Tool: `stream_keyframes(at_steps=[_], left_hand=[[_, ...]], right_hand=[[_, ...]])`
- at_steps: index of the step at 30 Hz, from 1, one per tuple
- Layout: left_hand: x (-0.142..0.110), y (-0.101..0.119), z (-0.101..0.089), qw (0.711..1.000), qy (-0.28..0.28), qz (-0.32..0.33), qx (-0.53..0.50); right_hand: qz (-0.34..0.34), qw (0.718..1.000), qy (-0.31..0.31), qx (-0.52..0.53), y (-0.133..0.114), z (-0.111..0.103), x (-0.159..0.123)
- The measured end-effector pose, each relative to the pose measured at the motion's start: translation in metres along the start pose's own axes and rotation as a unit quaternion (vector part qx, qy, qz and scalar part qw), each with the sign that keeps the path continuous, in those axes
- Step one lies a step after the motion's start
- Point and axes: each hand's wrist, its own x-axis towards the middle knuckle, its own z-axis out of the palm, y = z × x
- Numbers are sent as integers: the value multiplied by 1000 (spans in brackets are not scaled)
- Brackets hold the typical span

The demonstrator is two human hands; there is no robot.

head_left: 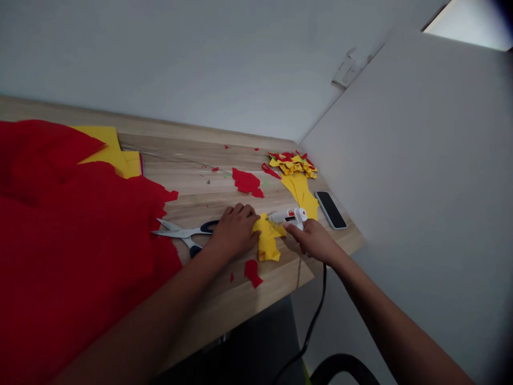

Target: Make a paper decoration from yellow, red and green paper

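My right hand [316, 240] is closed around the handle of a white hot glue gun [284, 216]. Its nozzle points left, at a yellow crepe-paper piece [267, 247] lying on the table. From the left, my left hand [237, 229] holds that piece by its edge between thumb and fingers; part of the grip is hidden. Just behind the left wrist lie open scissors [184, 232] with dark handles, their blades pointing left onto red paper. A small red scrap [253, 272] rests in front of the yellow piece.
Large red crepe paper [72, 240] covers the table's left side, with yellow sheets [108, 149] behind. Finished-looking red-and-yellow paper clusters [294, 164], yellow cutouts [301, 193] and a phone [331, 209] lie right. A black cord [318, 310] hangs past the table edge [280, 291].
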Motion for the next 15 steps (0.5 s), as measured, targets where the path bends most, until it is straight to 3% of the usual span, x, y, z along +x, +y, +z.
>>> stream_keyframes(at_steps=[15], left_hand=[[-1,2,-1,1000,-1,-1,-1]], right_hand=[[-4,1000,6,17,-1,6,-8]])
